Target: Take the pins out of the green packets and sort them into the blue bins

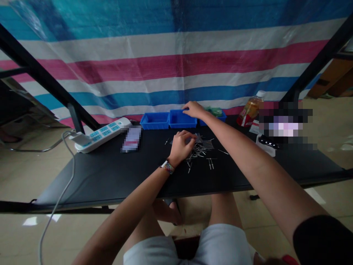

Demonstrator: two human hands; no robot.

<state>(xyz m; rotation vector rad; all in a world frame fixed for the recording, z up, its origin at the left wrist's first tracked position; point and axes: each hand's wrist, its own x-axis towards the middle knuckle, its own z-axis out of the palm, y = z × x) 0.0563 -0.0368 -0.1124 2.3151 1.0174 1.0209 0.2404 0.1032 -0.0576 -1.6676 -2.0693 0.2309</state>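
Observation:
My left hand (pixel 182 146) is over the left side of a pile of blind rivets (pixel 200 150), thin silver pins with thicker ends. Its fingers are curled toward the thumb, and what they grip is too small to make out. Clear plastic bag material (pixel 207 143) lies under and around the pile. Above the right part of the middle blue bin (pixel 182 121) is my right hand (pixel 194 109), its fingertips bent close together. Anything between them is not visible. A few loose rivets (pixel 211 163) lie nearer the front edge.
Left of the middle bin sits another blue bin (pixel 154 120); a third (pixel 223 118), right, holds greenish plastic packaging. A power strip (pixel 103 134) and a blurred phone-like object (pixel 131 139) lie left on the black table (pixel 110 176). A drink bottle (pixel 250 110) and black device (pixel 268 141) are right.

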